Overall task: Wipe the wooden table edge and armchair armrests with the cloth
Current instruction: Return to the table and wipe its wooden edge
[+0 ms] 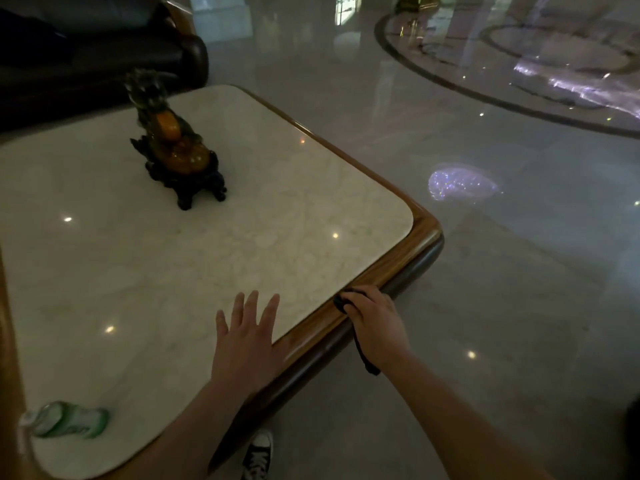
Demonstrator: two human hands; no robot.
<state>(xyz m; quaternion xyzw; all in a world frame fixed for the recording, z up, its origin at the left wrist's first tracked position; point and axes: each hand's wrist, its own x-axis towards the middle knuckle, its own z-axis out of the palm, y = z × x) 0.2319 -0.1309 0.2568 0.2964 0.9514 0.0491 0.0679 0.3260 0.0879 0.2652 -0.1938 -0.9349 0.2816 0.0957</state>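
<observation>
Head view, and the right hand (375,323) is seen lower centre-right of the frame, fingers curled shut around a dark cloth (343,301). The cloth is pressed onto the wooden table edge (424,226), which runs diagonally from the lower centre up to a rounded corner at mid-right. A dark tail of the cloth (367,362) is seen hanging below the wrist, off the outer side of the rim. The left hand (247,337) is laid flat, fingers spread and open, nothing held, on the pale marble top (207,254) just inside the wooden rim and just beside the right hand. Both forearms are seen coming in from the bottom of the frame.

Upper left of the marble, a dark carved ornament (173,147) with amber-coloured parts is stood upright on a black base, well apart from both hands. At the lower left corner of the tabletop a green-and-white object (65,419) is lying on its side; it is too blurred to be identified. A dark armchair (104,53) is set in the upper left of the frame, behind the table. A black-and-white sneaker (258,455) is visible at the bottom centre on the glossy floor (485,271), where light reflections are scattered.
</observation>
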